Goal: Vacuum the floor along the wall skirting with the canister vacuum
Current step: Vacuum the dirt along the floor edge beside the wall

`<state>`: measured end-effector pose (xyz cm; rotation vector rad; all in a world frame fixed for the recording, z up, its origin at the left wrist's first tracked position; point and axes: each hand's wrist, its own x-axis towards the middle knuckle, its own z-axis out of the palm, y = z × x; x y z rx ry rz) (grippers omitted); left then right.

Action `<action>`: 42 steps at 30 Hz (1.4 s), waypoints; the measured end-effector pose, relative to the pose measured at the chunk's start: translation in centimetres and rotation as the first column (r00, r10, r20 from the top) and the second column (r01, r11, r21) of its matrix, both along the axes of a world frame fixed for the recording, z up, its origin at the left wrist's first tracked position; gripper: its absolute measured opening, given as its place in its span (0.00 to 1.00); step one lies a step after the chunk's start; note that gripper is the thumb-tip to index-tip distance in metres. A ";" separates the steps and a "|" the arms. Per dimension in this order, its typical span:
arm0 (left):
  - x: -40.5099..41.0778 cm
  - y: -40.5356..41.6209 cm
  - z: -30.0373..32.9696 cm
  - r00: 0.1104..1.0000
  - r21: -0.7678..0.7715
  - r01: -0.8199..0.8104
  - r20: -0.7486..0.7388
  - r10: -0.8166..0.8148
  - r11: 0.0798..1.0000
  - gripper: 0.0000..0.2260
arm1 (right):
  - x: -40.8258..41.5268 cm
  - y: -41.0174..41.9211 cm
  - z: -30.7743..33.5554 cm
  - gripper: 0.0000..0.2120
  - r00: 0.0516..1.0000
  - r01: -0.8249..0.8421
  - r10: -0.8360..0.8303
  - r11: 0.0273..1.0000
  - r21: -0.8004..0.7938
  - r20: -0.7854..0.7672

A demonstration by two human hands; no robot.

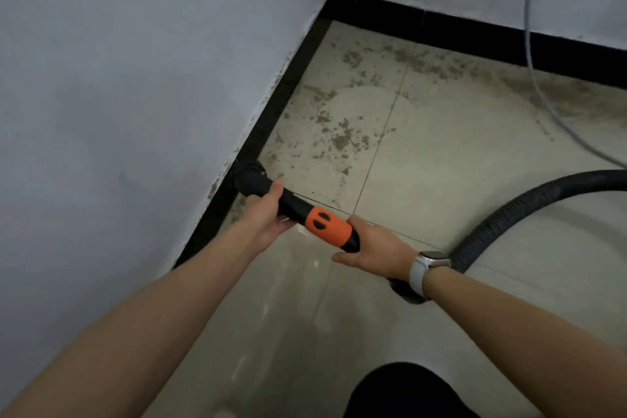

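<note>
Head view: my left hand point(268, 214) and right hand point(373, 248) both grip, fingers curled, the vacuum nozzle tube point(298, 210), long axis running lower right to upper left, mouth against the black skirting point(271, 119).

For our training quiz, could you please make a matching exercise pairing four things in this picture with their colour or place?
Things:
1. collar
2. skirting
3. cable
4. watch

Descriptions:
A. black strip at the foot of the wall
B. on the right wrist
C. orange, on the nozzle tube
D. grey, hanging down the far wall

Pairs: 1-C, 2-A, 3-D, 4-B
</note>
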<state>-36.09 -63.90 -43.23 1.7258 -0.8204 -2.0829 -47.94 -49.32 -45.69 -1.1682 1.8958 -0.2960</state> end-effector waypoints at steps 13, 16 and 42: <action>0.9 -0.4 -4.4 0.893 0.222 -0.388 -0.147 0.424 0.894 0.19 | -2.3 -2.7 0.3 0.19 0.959 -0.212 0.230 0.970 0.120 -0.166; -0.5 -0.8 -6.1 0.863 0.166 -0.470 -0.120 0.491 0.867 0.22 | -2.9 -3.9 -1.3 0.19 0.957 -0.245 0.256 0.965 0.095 -0.137; 0.6 0.9 -11.5 0.736 0.037 -0.675 0.109 0.668 0.737 0.20 | -2.3 -10.2 -7.9 0.19 0.718 -0.692 0.678 0.720 -0.058 -0.157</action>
